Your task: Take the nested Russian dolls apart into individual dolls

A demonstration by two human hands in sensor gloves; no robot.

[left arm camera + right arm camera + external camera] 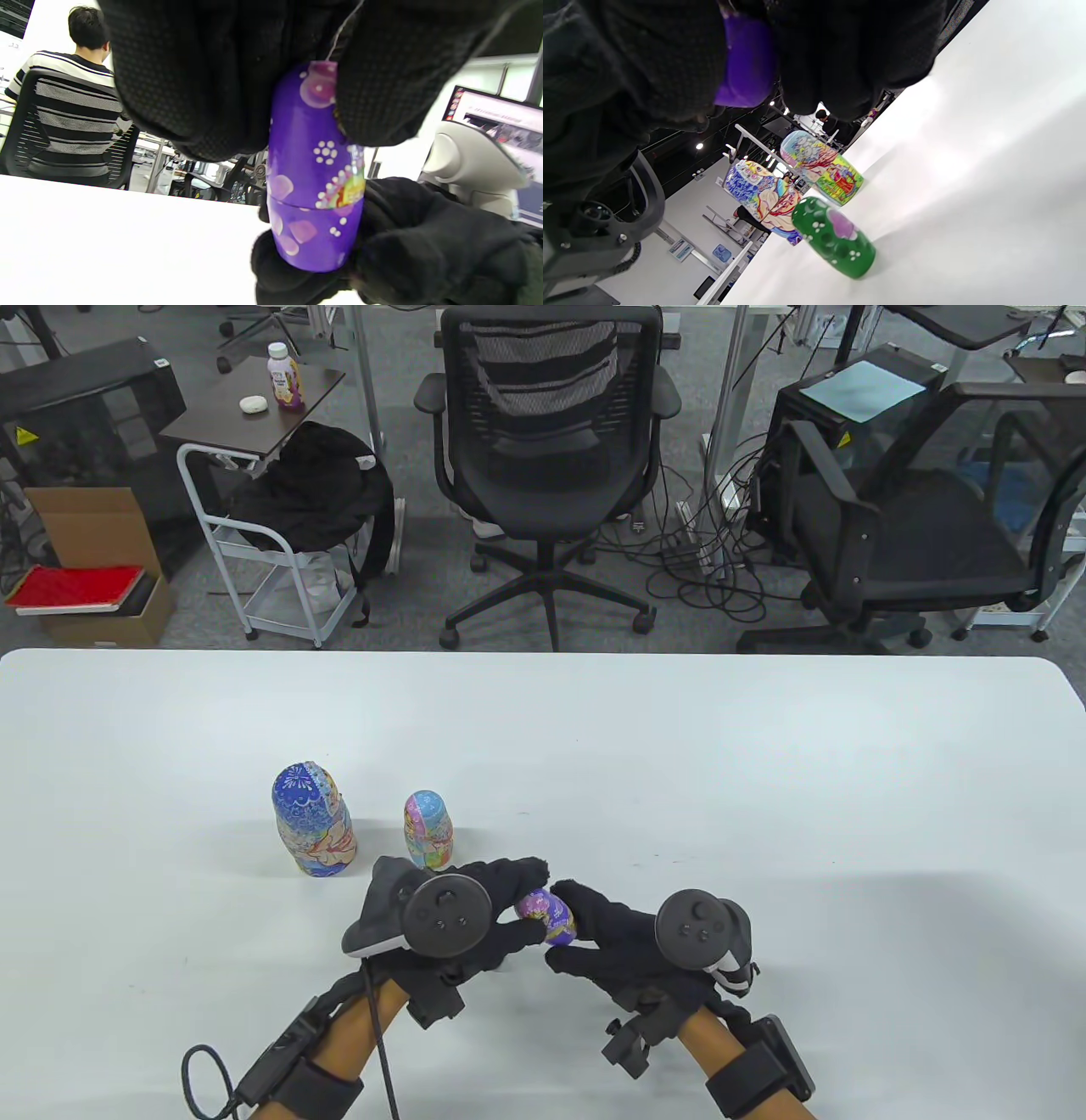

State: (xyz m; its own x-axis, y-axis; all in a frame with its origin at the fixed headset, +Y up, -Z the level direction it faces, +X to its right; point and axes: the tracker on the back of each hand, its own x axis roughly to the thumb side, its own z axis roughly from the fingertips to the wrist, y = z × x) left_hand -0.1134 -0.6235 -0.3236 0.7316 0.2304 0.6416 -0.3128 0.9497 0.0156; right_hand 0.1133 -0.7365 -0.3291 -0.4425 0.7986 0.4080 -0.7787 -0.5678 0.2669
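Observation:
Both hands hold one small purple doll (547, 916) just above the white table (764, 780). My left hand (528, 903) grips its upper half and my right hand (567, 935) grips its lower half. In the left wrist view the purple doll (316, 178) shows a thin closed seam, with my left fingers (203, 84) above it and the right hand (424, 241) below. A large blue doll (312, 820) and a medium pink-and-blue doll (428, 830) stand upright behind my left hand. A green doll (833, 237) stands near them in the right wrist view; in the table view it is hidden.
Beyond the table's far edge are a black office chair (547, 432), a second chair (916, 526) at the right, and a small side table with a bottle (287, 377) at the left.

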